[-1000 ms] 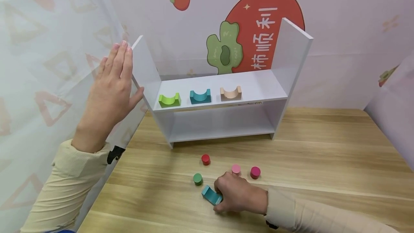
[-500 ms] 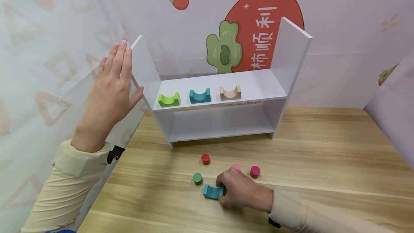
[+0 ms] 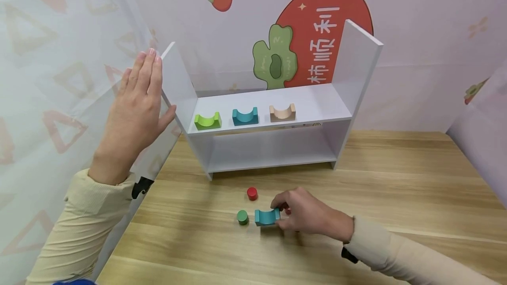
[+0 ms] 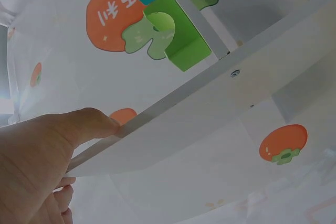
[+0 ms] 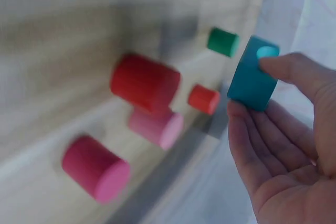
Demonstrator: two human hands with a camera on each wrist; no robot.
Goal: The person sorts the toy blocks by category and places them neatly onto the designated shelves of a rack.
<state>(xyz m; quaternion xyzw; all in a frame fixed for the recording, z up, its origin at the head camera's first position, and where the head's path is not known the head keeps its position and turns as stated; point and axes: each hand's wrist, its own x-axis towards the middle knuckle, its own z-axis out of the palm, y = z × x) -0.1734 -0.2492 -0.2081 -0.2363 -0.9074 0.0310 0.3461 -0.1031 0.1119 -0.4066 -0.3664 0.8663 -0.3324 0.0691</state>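
Observation:
My right hand [image 3: 306,214] pinches one end of a teal toy block [image 3: 266,217] with a curved notch, thumb on one side and fingers on the other. In the right wrist view, the teal block [image 5: 254,74] shows its end face. A green cylinder [image 3: 242,217] stands just left of it, and a red cylinder [image 3: 252,194] lies behind. My left hand [image 3: 136,109] rests along the left side panel of a white shelf [image 3: 273,98]. Its fingers are straight and the thumb [image 4: 92,124] touches the panel's front edge.
Notched blocks in lime [image 3: 207,122], teal [image 3: 245,117] and beige [image 3: 282,113] line the shelf's upper board. Pink [image 5: 157,127], magenta [image 5: 97,169] and red [image 5: 144,82] cylinders on the wooden table [image 3: 396,179] are mostly hidden behind my right hand in the head view.
My right hand has turned the teal block level and carried it away from me, toward the shelf, now covering the pink and magenta cylinders in the head view. The left hand stays put.

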